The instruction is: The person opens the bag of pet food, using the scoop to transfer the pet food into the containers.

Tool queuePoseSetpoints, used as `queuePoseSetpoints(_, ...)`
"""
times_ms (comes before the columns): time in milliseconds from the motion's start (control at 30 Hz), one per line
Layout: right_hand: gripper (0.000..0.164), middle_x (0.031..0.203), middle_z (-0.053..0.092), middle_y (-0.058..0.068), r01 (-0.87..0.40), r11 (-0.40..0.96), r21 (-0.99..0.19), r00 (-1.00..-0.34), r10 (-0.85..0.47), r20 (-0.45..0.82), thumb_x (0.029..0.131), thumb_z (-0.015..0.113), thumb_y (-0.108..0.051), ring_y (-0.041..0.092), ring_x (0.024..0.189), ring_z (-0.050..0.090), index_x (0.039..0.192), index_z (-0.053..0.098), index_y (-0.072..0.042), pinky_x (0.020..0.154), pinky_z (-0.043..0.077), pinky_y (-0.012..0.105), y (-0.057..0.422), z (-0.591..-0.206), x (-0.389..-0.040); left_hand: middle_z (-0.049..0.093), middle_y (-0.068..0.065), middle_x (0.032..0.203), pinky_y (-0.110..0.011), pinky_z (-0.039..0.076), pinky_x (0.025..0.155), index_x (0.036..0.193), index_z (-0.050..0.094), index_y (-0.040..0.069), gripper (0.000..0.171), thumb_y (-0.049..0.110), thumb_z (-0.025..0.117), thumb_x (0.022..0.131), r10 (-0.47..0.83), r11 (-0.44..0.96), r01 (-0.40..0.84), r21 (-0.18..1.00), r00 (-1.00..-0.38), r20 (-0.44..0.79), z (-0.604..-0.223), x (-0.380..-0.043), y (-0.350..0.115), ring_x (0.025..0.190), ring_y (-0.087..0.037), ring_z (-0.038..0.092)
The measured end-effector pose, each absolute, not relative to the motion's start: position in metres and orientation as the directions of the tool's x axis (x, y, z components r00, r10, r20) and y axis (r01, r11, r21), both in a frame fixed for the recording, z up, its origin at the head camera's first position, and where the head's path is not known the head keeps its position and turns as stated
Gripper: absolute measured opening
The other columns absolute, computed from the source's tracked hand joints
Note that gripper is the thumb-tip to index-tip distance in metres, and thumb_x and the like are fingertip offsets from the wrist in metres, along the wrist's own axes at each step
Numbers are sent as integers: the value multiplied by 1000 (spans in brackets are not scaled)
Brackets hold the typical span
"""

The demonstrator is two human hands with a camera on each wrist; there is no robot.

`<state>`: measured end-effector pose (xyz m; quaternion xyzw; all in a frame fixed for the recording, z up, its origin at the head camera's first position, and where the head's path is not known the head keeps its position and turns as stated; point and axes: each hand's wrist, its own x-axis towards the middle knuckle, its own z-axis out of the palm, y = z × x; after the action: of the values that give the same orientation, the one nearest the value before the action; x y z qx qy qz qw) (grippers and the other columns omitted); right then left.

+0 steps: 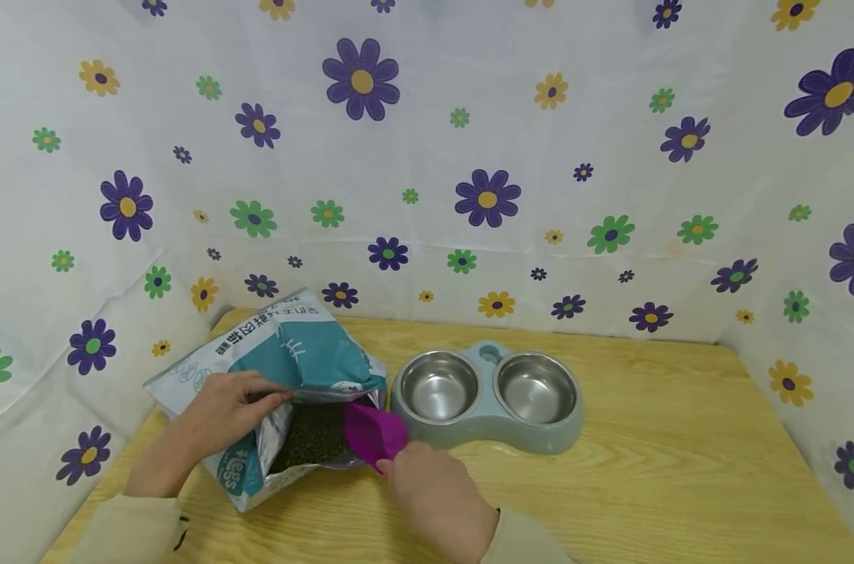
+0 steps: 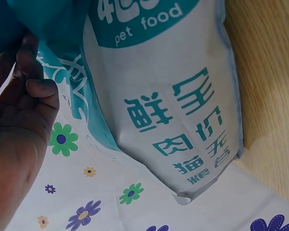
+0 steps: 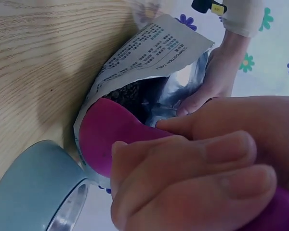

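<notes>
A teal and white pet food bag lies on its side with its mouth facing me, dark brown kibble showing inside. My left hand pinches the upper edge of the bag's mouth between thumb and fingers; in the left wrist view its fingers are curled at the teal film. My right hand grips the handle of a magenta scoop, whose head is at the right side of the bag's opening. From the right wrist view, the scoop overlaps the bag's rim, and kibble shows behind it.
Right of the bag stands a blue-grey double feeder with two steel bowls, the left one close to the scoop. Everything rests on a wood-grain table. Flower-patterned white cloth hangs behind and at both sides.
</notes>
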<state>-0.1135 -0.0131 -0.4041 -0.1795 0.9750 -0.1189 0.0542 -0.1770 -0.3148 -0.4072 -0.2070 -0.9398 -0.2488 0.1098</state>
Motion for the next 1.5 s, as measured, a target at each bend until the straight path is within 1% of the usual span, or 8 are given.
queuePoseSetpoints(200, 50, 64, 53, 1, -386, 877, -287, -897, -429, -103, 107, 51, -39, 15, 57, 53, 67, 59, -11, 49, 49, 34, -16, -405, -121, 75, 10, 84, -20, 45, 56, 99, 83, 15, 11, 14, 74, 94, 340, 789, 459, 408, -880, 332, -409, -178, -314, 65, 7, 53)
queuePoseSetpoints(333, 55, 57, 43, -1, -363, 821, -440, -852, -484, -201, 109, 46, -40, 13, 51, 44, 60, 44, -15, 52, 44, 29, -12, -406, -131, 74, 9, 83, -20, 45, 57, 99, 83, 14, 11, 14, 74, 93, 322, 808, 432, 401, -893, 314, -410, -178, -314, 65, 6, 53)
queuePoseSetpoints(400, 56, 51, 41, -3, -317, 782, -536, -829, -503, -243, 109, 45, -41, 12, 43, 42, 58, 40, -16, 47, 41, 26, -8, -408, -135, 74, 9, 84, -21, 46, 58, 100, 84, 15, 12, 14, 74, 93, 313, 815, 418, 401, -901, 302, -410, -177, -314, 67, 6, 54)
queuePoseSetpoints(567, 60, 36, 36, -5, -159, 691, -705, -789, -518, -331, 108, 46, -44, 10, 26, 35, 55, 39, -16, 32, 29, 22, 3, -411, -141, 74, 9, 84, -21, 46, 58, 99, 83, 14, 12, 13, 73, 94, 321, 805, 430, 408, -895, 309, -411, -178, -313, 67, 6, 54)
queuePoseSetpoints(933, 68, 36, 34, -3, -67, 598, -799, -737, -569, -365, 108, 44, -48, 10, 26, 32, 48, 40, -17, 32, 26, 24, 21, -410, -141, 75, 9, 85, -21, 47, 57, 97, 83, 14, 11, 10, 74, 93, 355, 782, 480, 398, -867, 348, -412, -180, -313, 68, 8, 56)
queuePoseSetpoints(1167, 60, 45, 35, -3, 106, 465, -879, -688, -604, -402, 108, 45, -50, 10, 33, 30, 65, 52, -8, 33, 24, 24, 32, -421, -144, 75, 8, 85, -21, 45, 56, 97, 83, 13, 12, 9, 73, 93, 361, 785, 488, 382, -861, 357, -410, -181, -314, 66, 8, 53)
queuePoseSetpoints(1300, 62, 45, 36, -4, 106, 433, -895, -677, -628, -384, 107, 45, -51, 9, 33, 29, 74, 56, 0, 33, 23, 24, 37, -430, -145, 71, 9, 83, -20, 41, 54, 98, 83, 11, 13, 7, 71, 94, 367, 787, 493, 371, -858, 361, -410, -182, -313, 63, 8, 47)
queuePoseSetpoints(1500, 63, 46, 35, -5, 90, 408, -908, -676, -645, -357, 106, 44, -54, 9, 34, 28, 76, 55, 0, 32, 23, 25, 45, -443, -143, 59, 13, 76, -20, 37, 51, 96, 83, 10, 15, 6, 69, 95, 364, 783, 490, 383, -861, 356, -413, -181, -310, 60, 6, 41)
